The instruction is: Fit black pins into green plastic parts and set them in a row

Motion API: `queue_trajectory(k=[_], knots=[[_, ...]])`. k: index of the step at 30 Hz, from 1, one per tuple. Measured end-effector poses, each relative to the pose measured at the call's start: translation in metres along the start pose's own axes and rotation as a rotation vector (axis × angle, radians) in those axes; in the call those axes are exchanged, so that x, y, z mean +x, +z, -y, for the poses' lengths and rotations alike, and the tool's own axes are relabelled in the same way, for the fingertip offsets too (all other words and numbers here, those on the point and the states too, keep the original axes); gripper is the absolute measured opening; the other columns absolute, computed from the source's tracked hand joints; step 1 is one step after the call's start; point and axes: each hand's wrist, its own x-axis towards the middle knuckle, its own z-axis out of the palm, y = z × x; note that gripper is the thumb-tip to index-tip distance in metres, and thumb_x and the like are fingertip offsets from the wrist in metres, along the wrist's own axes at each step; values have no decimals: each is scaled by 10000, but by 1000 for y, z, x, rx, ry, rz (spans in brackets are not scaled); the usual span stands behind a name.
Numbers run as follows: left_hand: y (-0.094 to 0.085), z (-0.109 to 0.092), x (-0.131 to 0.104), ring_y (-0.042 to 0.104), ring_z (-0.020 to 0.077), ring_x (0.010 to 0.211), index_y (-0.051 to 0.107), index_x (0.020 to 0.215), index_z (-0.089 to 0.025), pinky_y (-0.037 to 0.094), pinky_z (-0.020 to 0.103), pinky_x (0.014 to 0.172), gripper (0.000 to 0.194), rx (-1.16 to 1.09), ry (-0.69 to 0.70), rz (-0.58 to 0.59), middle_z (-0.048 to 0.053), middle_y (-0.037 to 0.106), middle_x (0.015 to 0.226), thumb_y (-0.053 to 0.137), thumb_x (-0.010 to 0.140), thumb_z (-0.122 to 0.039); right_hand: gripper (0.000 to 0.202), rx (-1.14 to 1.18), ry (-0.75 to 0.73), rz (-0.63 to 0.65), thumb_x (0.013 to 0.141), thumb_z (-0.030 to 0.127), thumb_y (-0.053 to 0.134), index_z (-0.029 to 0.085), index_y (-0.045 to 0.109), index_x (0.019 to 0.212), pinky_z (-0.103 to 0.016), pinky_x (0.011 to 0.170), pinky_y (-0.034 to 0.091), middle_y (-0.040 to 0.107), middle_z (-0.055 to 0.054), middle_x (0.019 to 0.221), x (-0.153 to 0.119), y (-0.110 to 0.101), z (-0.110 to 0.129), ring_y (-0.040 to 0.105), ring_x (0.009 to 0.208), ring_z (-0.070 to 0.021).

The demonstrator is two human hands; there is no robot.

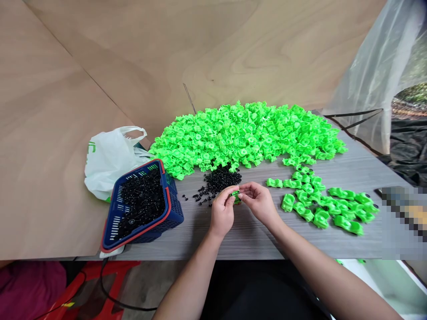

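Observation:
My left hand (223, 212) and my right hand (259, 202) meet near the middle of the grey table, both pinching one small green piece (235, 194) that has a dark part on it. Just behind my left hand lies a small heap of black axle-like parts (223, 178), a few of them scattered toward the left. A large pile of bright green plastic pieces (250, 133) spreads along the back. Several green pieces, some with black wheels (320, 200), lie spread out to the right of my right hand.
On the left, a blue basket with a red handle (173, 209) holds many black parts (142, 200). A white plastic bag (106, 160) sits behind it. At the right edge is a blurred, pixelated object (403, 218). A wooden panel (200, 53) stands behind the table (196, 244).

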Motion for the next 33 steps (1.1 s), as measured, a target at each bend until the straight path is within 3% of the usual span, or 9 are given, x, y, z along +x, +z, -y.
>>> queue_trajectory(k=[4, 11, 15, 17, 21, 24, 29, 33], knots=[[0, -1, -2, 630, 230, 1130, 692, 1167, -245, 523, 369, 973, 278, -83, -100, 16, 76, 675, 1226, 535, 937, -255, 257, 3, 25, 3, 739, 316, 775, 175, 659, 920, -309, 674, 561, 693, -39, 805, 3, -2, -4, 646, 718, -163], [9, -2, -4, 669, 232, 964, 631, 1247, -230, 609, 304, 662, 386, -343, -369, 13, 121, 634, 1252, 613, 889, -372, 334, 42, 99, 32, 673, 318, 813, 168, 669, 935, -299, 702, 534, 690, -47, 887, 6, -13, -9, 629, 737, -151], [3, -5, 2, 642, 192, 957, 605, 1244, -232, 606, 307, 724, 427, -495, -429, -78, 91, 629, 1164, 687, 834, -322, 281, -35, 100, -85, 733, 364, 765, 163, 663, 901, -278, 641, 486, 659, -25, 774, 9, -24, -13, 583, 671, -141], [-2, -7, 5, 628, 155, 879, 602, 1262, -239, 602, 303, 728, 471, -506, -450, -60, 66, 632, 1081, 712, 806, -283, 282, -82, 106, -100, 753, 376, 751, 162, 665, 916, -277, 628, 467, 643, -17, 744, 9, -28, -13, 561, 655, -138], [-2, -12, 4, 612, 133, 795, 580, 1309, -233, 591, 276, 655, 555, -520, -506, 73, 70, 630, 1057, 729, 776, -264, 410, 30, 184, 111, 775, 413, 751, 182, 663, 1102, -295, 679, 473, 676, -39, 877, 5, -27, -8, 585, 738, -153], [6, -11, -1, 622, 137, 758, 562, 1249, -224, 575, 259, 575, 496, -539, -516, 73, 77, 643, 1062, 724, 788, -316, 414, 155, 260, 269, 799, 442, 737, 185, 675, 1117, -276, 653, 447, 676, -49, 895, 1, -23, -4, 581, 741, -148], [15, -7, -5, 623, 137, 717, 567, 968, -181, 563, 244, 540, 304, -467, -480, 28, 48, 644, 917, 707, 807, -397, 355, 254, 310, 298, 808, 435, 744, 190, 696, 1061, -260, 639, 430, 650, -32, 860, -3, -22, -3, 547, 712, -130], [17, -5, -2, 634, 150, 729, 608, 942, -187, 560, 255, 533, 284, -339, -445, -2, 49, 639, 943, 702, 799, -414, 342, 261, 282, 283, 836, 453, 711, 199, 673, 1063, -295, 732, 472, 668, -45, 915, -3, -21, -3, 586, 785, -155]])
